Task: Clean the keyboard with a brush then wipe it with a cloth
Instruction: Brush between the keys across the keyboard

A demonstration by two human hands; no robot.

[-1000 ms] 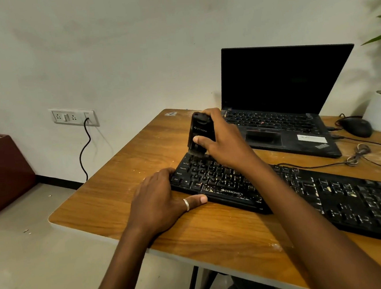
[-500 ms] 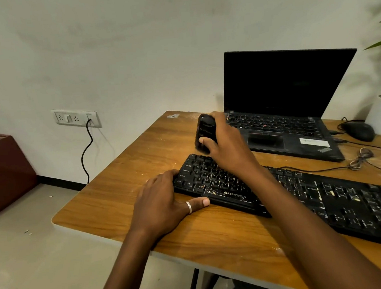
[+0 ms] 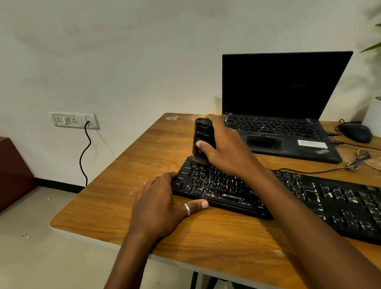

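Black and flecked with pale debris, the keyboard [image 3: 351, 208] lies along the front of the wooden counter [image 3: 120, 196]. The right hand [image 3: 227, 150] grasps a black brush [image 3: 201, 138] held upright, thumb across its body, bristles down on the keyboard's far left corner. The left hand [image 3: 162, 204] lies palm-down and relaxed, grasping nothing, fingertips against the keyboard's left end, ringed thumb along its front edge. An open laptop [image 3: 283, 83] with a dark screen stands behind, a black mouse [image 3: 356, 132] near its right side.

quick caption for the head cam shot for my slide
Right hand holds a black brush on the top-left keys of the speckled keyboard; left hand rests on its left corner.
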